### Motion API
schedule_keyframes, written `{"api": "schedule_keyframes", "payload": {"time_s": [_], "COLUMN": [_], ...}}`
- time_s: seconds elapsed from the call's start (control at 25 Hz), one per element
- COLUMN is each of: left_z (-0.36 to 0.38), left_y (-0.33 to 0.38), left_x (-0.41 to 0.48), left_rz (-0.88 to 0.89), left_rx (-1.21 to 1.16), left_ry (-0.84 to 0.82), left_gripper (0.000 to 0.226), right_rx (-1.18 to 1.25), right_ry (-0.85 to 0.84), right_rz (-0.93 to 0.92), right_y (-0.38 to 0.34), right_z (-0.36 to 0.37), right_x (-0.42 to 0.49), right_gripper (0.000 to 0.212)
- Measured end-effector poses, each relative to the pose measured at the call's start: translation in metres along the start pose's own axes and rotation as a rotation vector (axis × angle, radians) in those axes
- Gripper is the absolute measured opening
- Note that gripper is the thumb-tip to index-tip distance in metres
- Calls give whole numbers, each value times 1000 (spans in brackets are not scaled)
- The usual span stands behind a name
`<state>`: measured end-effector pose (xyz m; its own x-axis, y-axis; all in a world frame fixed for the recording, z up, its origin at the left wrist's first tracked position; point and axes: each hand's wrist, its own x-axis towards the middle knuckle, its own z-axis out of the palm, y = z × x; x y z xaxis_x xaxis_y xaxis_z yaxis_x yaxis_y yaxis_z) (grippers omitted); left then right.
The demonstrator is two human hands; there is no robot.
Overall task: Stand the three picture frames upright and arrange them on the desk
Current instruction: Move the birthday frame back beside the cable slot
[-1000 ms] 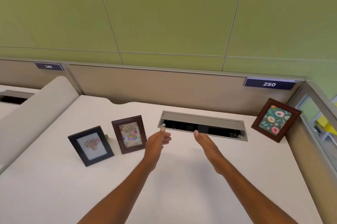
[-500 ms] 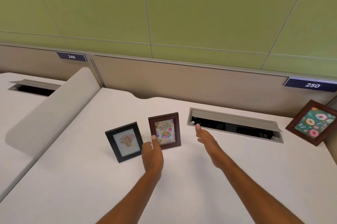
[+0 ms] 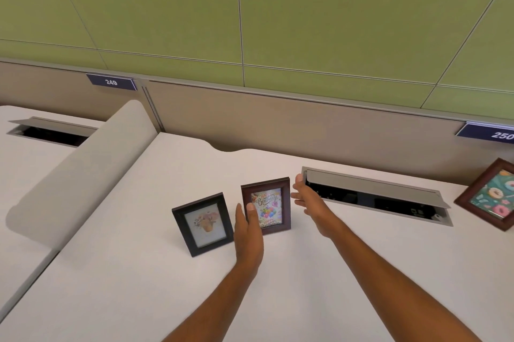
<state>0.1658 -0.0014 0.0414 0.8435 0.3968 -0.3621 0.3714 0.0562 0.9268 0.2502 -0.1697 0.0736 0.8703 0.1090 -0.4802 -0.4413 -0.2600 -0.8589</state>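
Three picture frames stand upright on the white desk (image 3: 139, 272). A black frame (image 3: 203, 224) with a flower picture is left of centre. Beside it stands a brown frame (image 3: 271, 202) with a birthday card. A second brown frame (image 3: 492, 197) with a donut picture leans at the far right edge of view. My left hand (image 3: 248, 233) is open, its thumb over the birthday frame's lower left corner. My right hand (image 3: 308, 200) is open just right of that frame, fingers near its upper right edge. Whether either hand touches the frame is unclear.
An open grey cable hatch (image 3: 375, 194) is set into the desk behind my right hand. A rounded beige divider (image 3: 80, 172) separates this desk from the neighbouring one on the left, which has its own hatch (image 3: 52, 133). A beige back panel (image 3: 278, 124) with labels 249 and 250 runs behind.
The view has swung left. Both hands have moved from the desk's middle to either side of the birthday frame, the left in front of it, the right beside it.
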Motion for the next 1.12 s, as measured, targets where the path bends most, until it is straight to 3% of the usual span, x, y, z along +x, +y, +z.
{"api": "schedule_keyframes", "payload": {"time_s": [0.12,0.4,0.68,0.8,1.12], "left_z": [1,8,13,15,40], "left_y": [-2,-10,-19,-19,6], "left_x": [9,19,24,31,77], "left_rz": [21,29,19,30,52], "left_rx": [-43,-116,-86,-53,10], "left_ry": [-22,-11,12,21,-44], "left_gripper": [66,71,58,52,64], "right_rx": [4,51,156,204,345], "right_ry": [-44,-132,-196,-186,-74], "right_rz": [24,88,78,51,0], "right_y": [-3,0,15,19,6], "right_z": [-2,5,10,13,-2], "right_x": [20,57,72,74,90], "right_gripper": [88,101,91,84,76]}}
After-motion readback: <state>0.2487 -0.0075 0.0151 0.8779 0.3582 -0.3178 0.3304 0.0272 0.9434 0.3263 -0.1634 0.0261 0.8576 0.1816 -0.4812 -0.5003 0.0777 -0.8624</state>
